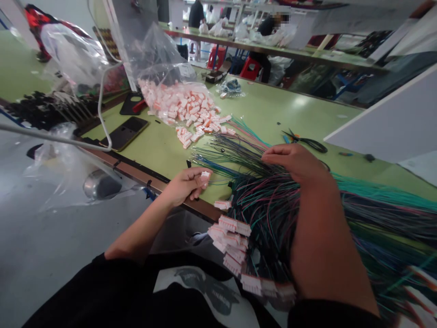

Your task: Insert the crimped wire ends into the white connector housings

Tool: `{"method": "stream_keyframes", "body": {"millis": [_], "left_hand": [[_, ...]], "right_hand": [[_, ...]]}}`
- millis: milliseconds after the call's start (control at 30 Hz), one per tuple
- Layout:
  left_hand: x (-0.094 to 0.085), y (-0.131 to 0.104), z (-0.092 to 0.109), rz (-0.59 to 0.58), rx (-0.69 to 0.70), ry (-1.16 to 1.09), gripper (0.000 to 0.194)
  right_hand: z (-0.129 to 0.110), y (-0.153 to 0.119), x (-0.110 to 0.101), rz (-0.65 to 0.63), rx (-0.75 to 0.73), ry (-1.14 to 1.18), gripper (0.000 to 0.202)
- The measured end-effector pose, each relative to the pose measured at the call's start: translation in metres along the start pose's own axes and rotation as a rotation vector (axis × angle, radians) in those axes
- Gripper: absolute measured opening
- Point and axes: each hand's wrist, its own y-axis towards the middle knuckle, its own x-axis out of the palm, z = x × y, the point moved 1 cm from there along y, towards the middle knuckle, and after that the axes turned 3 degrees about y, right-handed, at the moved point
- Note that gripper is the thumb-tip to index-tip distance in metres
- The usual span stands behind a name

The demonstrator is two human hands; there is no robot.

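A small white and orange plug connector housing [205,174] is pinched in my left hand [187,186], near the table's front edge. Thin wire seems to run from it toward the bundle. My right hand [296,160] is over the long wires [259,191], its thumb and fingers pressed together at their upper side; whatever is between the fingertips is too small to make out. Green, pink, blue and dark wires spread beneath it, with loose ends pointing left. Wired white connectors [235,225] hang in a cluster off the front edge. Loose housings [194,107] spill from a clear plastic bag [164,59].
A phone [125,133] lies on the green table [164,155] at left, beside a bent white metal rod [102,105]. Dark-handled scissors [305,140] lie beyond the wires. A white panel [385,114] stands at right. People [269,25] sit at benches behind.
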Motion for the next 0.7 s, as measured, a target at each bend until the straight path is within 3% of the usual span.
{"method": "stream_keyframes", "body": {"millis": [100, 233, 500, 700], "left_hand": [[0.0, 0.0, -0.001, 0.012, 0.006, 0.003, 0.035], [-0.001, 0.001, -0.003, 0.021, 0.006, 0.009, 0.038], [0.0, 0.0, -0.001, -0.025, 0.019, 0.052, 0.034], [0.0, 0.0, 0.001, -0.019, 0.091, 0.002, 0.035]], "right_hand": [[-0.006, 0.0, 0.009, -0.109, -0.034, 0.091, 0.025], [-0.026, -0.002, 0.035, -0.234, -0.156, -0.015, 0.022], [-0.052, -0.016, 0.086, -0.093, -0.428, -0.163, 0.021], [-0.063, -0.024, 0.085, -0.074, -0.439, 0.045, 0.012]]}}
